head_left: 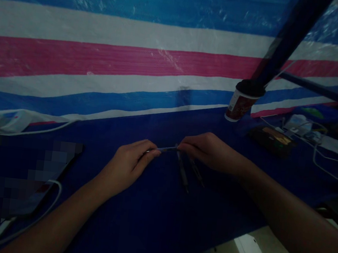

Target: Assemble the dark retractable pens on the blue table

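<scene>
I see a slim pen-like stick (168,148) spanning the gap between both hands, to the left of the paper cup (241,106) and nearer me than it. The left hand (130,160) pinches the end farther from the cup between thumb and curled fingers; the right hand (210,150) has the cup-side end in its fingertips. The light is dim and blurred, so I can't swear whether it's plastic or metal, but I'd judge it light, stiff and fairly smooth, apt to roll or twist in a loose pinch. I'd take it near the ends, as here, without bending the middle. Two pens (183,172) lie on the blue table (134,223), also on my side of the cup.
</scene>
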`<state>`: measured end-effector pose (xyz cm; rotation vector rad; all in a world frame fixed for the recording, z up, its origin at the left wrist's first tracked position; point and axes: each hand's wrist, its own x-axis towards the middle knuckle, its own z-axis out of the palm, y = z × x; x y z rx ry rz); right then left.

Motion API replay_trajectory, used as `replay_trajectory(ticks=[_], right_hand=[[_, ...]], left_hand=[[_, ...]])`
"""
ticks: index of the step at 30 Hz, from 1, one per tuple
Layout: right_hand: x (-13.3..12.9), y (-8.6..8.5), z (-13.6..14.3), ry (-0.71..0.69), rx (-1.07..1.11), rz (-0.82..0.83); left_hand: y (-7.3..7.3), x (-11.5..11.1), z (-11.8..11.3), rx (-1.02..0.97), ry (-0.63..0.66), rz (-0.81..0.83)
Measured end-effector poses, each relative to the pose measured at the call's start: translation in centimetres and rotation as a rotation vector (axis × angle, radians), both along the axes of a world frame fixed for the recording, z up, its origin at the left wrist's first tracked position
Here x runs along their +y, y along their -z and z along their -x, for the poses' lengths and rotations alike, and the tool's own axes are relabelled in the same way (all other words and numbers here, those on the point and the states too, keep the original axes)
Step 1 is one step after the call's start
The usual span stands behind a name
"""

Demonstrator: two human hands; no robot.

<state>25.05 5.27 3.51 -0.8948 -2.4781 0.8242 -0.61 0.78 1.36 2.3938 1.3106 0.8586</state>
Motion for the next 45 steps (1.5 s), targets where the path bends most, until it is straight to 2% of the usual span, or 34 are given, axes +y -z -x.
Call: replay_trajectory(ticks=[4,9,14,19,23,27,31,35,38,43,45], right_hand=[[0.1,0.2,-0.2,0.004,0.067,-0.004],[0.0,0.0,-0.3,0.017,0.194,-0.114],[0.1,0.1,-0.2,0.087,0.201,0.043],[0.2,0.2,-0.2,0.12,0.246,-0.017],[0.1,0.2,-0.2,0.137,0.236,0.092],[0.3,0.3,-0.4,0.109,0.257,0.016],[0.4,0.3,-0.4,0.171,0.274,0.083],[0.5,0.4,-0.4,0.126,0.275,0.065],[0.6,0.6,-0.3,0.165,0.335,0.127],[0.9,0.8,-0.5,0.167,0.352,0.085],[0.9,0.8,-0.4,0.191,0.391,0.131]], left_hand=[[-0.1,-0.1,-0.1,-0.017,0.006,0.012],[-0.1,-0.2,-0.3,-0.065,0.023,0.053],[0.3,0.0,-0.3,-0.105,-0.038,0.112],[0.7,0.1,-0.2,-0.15,-0.056,0.141],[0.9,0.0,-0.1,-0.172,-0.071,0.162],[1.1,0.1,0.0,-0.188,-0.097,0.179],[1.3,0.2,0.0,-0.2,-0.113,0.191],[1.3,0.2,0.0,-0.205,-0.116,0.173],[1.4,0.3,0.0,-0.204,-0.12,0.172],[1.6,0.3,0.1,-0.208,-0.131,0.188],[1.6,0.3,0.1,-0.217,-0.134,0.188]])
